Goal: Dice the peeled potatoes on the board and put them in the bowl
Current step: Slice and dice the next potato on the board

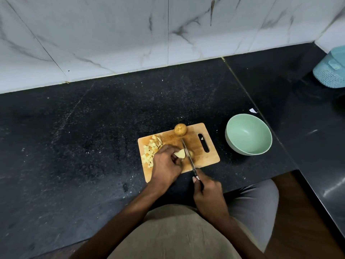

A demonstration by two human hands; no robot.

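A wooden cutting board (197, 144) lies on the black counter. My left hand (166, 163) holds a pale potato piece (180, 153) down on the board. My right hand (209, 191) grips the handle of a knife (187, 153), and its blade stands in the potato just right of my left fingers. A small cut piece (191, 153) lies to the right of the blade. A pile of diced potato (150, 150) covers the board's left side. A whole potato (180, 129) sits at the board's far edge. The green bowl (249, 134) stands to the right, with nothing in it.
The black granite counter (93, 137) runs left and back to a white marble wall (130, 34). A light blue container (330, 70) stands at the far right. A small white scrap (252, 110) lies behind the bowl. The counter's front edge is close to my body.
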